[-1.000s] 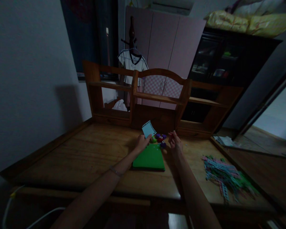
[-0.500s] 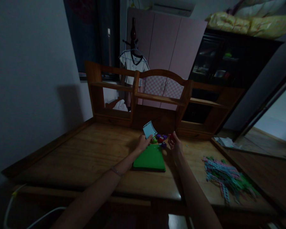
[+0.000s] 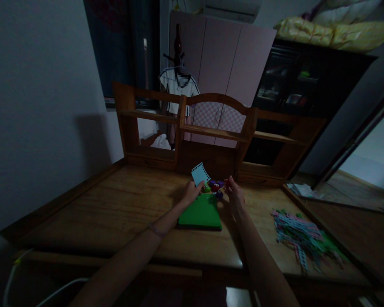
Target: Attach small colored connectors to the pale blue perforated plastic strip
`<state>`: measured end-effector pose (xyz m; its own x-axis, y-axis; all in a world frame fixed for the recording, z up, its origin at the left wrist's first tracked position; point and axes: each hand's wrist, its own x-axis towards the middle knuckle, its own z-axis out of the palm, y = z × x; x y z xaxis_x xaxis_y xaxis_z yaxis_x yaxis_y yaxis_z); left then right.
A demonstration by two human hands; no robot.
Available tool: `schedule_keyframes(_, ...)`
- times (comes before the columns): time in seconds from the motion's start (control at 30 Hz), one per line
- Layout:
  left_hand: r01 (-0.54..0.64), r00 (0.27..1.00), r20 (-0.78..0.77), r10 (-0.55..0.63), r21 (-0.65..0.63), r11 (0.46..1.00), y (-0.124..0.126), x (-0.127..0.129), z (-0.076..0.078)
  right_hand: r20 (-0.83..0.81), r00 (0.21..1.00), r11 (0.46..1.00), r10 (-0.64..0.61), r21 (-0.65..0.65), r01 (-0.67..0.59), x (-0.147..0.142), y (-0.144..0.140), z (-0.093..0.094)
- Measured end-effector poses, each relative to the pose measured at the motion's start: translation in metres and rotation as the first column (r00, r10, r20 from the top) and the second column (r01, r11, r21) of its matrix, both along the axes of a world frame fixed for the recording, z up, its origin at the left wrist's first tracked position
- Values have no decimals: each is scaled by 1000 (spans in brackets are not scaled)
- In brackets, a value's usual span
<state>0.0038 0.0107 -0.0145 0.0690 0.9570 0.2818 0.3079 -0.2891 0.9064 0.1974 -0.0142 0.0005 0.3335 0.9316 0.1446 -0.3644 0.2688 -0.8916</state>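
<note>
- Nearest the desk [image 3: 115,213] edge, both bare forearms reach out toward the twelve o'clock side.
- A flat green pad [image 3: 201,213] lies on the desk between the hands, its far end touching a cluster of small coloured pieces [image 3: 215,186].
- At about three o'clock, well apart from the pad, a loose heap of pastel paper strips [image 3: 302,238] is spread out.
- The left hand [image 3: 189,192] has its fingers pinched shut on the lower corner of a small pale blue card [image 3: 200,173], held upright above the pad's far-left corner.
- That card looks thin, light and easily creased; I'd judge an edge or corner pinch suits it best.
- The right hand [image 3: 234,192] hovers just beside the coloured pieces, fingers curled together, something small and reddish seems to be at their tips; I cannot tell whether they hold it.
- Beyond, a wooden shelf unit [image 3: 211,128] stands at the desk's far edge.
</note>
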Motion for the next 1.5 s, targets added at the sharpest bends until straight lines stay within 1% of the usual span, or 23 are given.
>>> schedule_keyframes(0.13,0,1000,-8,0,7,1000,5,2,-6,38,999,1000,-8,0,8,-3,-3,5)
schedule_keyframes(0.3,7,1000,-7,-7,21,1000,6,1,-7,36,999,1000,0,-3,0,-3,-2,5)
schedule_keyframes(0.5,-14,1000,-11,14,3,1000,7,1,-8,65,998,1000,-20,19,19,-1,0,1)
schedule_keyframes(0.7,-4,1000,-1,4,13,1000,6,1,-7,81,996,998,-35,63,30,2,1,-6)
schedule_keyframes(0.87,0,1000,-10,0,-13,1000,3,0,-3,78,997,996,-3,93,-5,2,1,-8)
schedule_keyframes(1.07,-7,1000,-18,7,-1,1000,5,1,-5,-40,996,995,85,59,-82,0,8,-8)
schedule_keyframes(1.13,-11,1000,-19,11,2,1000,5,1,-5,-32,996,994,86,78,-83,-2,8,-8)
schedule_keyframes(1.27,-8,1000,-19,8,4,1000,3,0,-3,17,998,986,61,157,-63,-5,2,-6)
schedule_keyframes(1.33,-11,1000,-16,11,5,1000,2,0,-1,45,998,989,51,138,-57,-5,0,-5)
schedule_keyframes(1.5,-24,1000,-16,24,-1,1000,-1,0,2,158,987,1000,-14,8,13,-4,-1,-4)
